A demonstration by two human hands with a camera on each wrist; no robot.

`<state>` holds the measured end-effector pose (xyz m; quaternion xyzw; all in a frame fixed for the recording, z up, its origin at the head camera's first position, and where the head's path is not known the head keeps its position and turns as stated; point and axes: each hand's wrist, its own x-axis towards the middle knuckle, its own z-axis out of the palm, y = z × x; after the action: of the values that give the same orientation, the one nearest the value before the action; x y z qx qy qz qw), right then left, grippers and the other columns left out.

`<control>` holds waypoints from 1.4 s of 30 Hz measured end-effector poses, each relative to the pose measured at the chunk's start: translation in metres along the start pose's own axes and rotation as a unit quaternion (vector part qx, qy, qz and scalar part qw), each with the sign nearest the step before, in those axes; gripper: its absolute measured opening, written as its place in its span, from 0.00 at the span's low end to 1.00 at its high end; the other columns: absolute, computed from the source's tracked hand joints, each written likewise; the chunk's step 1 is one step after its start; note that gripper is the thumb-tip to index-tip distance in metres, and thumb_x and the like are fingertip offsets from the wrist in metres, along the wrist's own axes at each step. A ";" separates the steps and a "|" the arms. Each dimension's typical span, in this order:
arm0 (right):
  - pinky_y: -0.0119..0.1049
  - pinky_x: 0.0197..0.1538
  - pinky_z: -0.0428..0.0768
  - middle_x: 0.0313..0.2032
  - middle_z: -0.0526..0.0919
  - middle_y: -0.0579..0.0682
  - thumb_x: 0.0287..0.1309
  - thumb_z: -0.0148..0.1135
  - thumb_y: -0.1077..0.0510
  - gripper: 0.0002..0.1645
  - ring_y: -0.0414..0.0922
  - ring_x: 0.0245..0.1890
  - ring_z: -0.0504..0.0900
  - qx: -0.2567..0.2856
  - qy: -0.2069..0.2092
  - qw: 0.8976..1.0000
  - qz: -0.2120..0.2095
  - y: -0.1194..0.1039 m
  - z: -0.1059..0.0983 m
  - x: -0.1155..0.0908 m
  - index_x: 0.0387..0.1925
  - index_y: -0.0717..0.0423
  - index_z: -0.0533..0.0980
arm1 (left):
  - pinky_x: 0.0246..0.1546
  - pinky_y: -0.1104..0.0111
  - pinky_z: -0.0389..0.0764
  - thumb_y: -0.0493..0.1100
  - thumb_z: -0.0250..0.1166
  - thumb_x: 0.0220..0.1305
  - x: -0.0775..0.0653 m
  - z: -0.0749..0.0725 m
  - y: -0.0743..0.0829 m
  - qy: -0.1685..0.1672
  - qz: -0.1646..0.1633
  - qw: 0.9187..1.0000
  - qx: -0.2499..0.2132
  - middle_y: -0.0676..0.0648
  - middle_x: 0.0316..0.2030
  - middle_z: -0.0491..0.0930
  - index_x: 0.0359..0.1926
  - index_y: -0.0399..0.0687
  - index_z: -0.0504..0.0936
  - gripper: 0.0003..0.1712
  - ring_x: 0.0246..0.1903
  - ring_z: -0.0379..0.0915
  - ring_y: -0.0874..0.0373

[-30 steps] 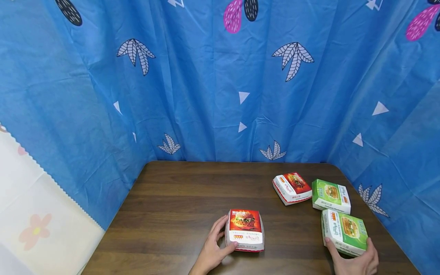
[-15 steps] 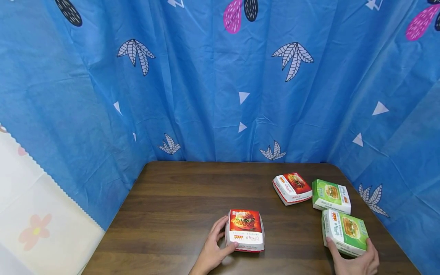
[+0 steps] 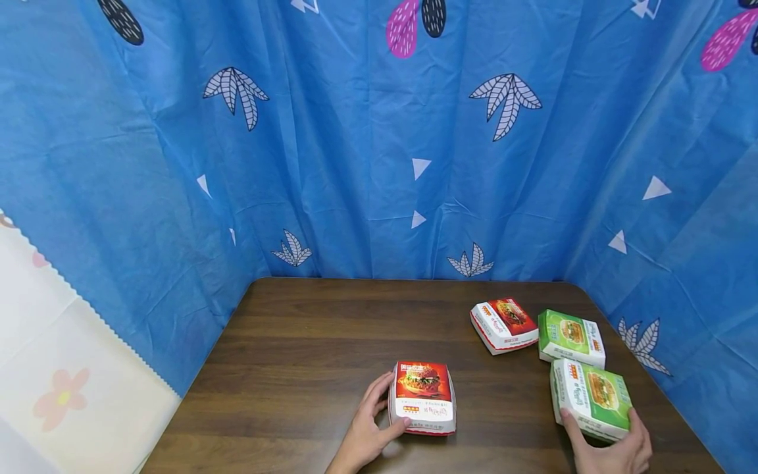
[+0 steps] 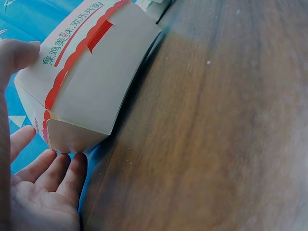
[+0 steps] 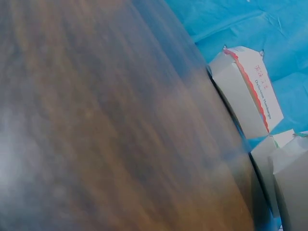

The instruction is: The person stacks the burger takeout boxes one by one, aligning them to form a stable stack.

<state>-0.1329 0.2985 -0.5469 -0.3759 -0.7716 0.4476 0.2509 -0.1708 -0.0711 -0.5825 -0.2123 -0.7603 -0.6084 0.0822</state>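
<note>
Red-topped, the nearer burger box point(image 3: 423, 397) sits at the table's point(image 3: 308, 342) front middle, held on its left side by the left hand point(image 3: 368, 429), thumb and fingers curled round it, while the right hand point(image 3: 616, 447) grips the green box point(image 3: 591, 397) well apart at right.

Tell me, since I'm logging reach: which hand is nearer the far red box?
Right. The right hand grips the near green box at the table's right edge, closer to the far red box. The left hand holds the near red box, farther left.
</note>
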 end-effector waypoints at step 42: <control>0.66 0.68 0.52 0.73 0.43 0.63 0.43 0.75 0.39 0.69 0.64 0.70 0.47 -0.037 -0.137 0.985 -0.097 -0.038 0.029 -0.038 0.75 0.52 0.43 | 0.55 0.67 0.77 0.46 0.71 0.57 0.000 -0.002 0.001 0.002 0.014 1.000 -0.005 0.39 0.67 0.61 0.70 0.44 0.61 0.43 0.63 0.64 0.55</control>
<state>-0.1448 0.2411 -0.5288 -0.2432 -0.8478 0.4390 0.1712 -0.1704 -0.0731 -0.5807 -0.2221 -0.7543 -0.6111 0.0912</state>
